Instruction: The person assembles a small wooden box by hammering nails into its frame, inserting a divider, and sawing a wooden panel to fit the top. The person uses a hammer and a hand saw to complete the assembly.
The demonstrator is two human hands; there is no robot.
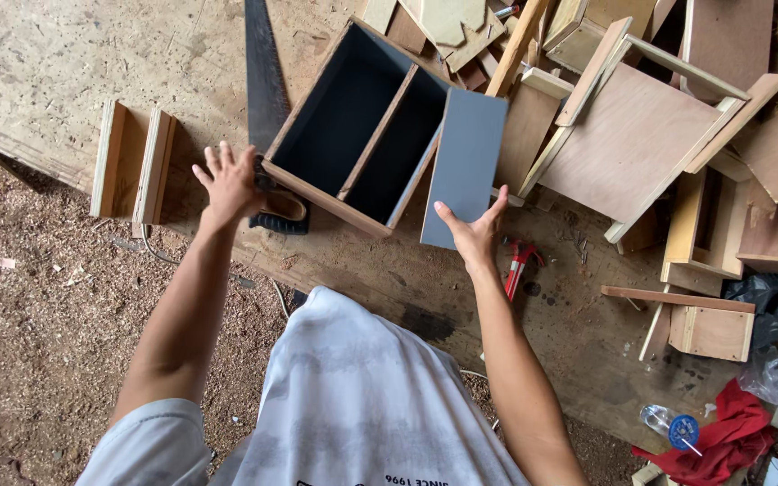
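Right hand [474, 236] grips the bottom edge of the grey panel [465, 164], fingers clamped on it; the panel leans against the right side of the dark-lined wooden box [362, 126]. Left hand [229, 183] at the box's 9 o'clock corner, fingers spread, released, over the saw handle [281, 211]. Saw blade [264, 76] runs toward 12. Red hammer [520, 263] on the table [65, 54], just beside the right wrist.

A small wooden frame [132, 162] lies at the worktop [65, 63] edge on the left. Plywood offcuts [632, 135] pile up on the right, with open wooden boxes [709, 270] beside them. A red tool [521, 261] lies on the worktop. Further right sit a red cloth [731, 432], a plastic bottle [668, 425] and black bags [776, 301]. Sawdust [38, 315] covers the floor
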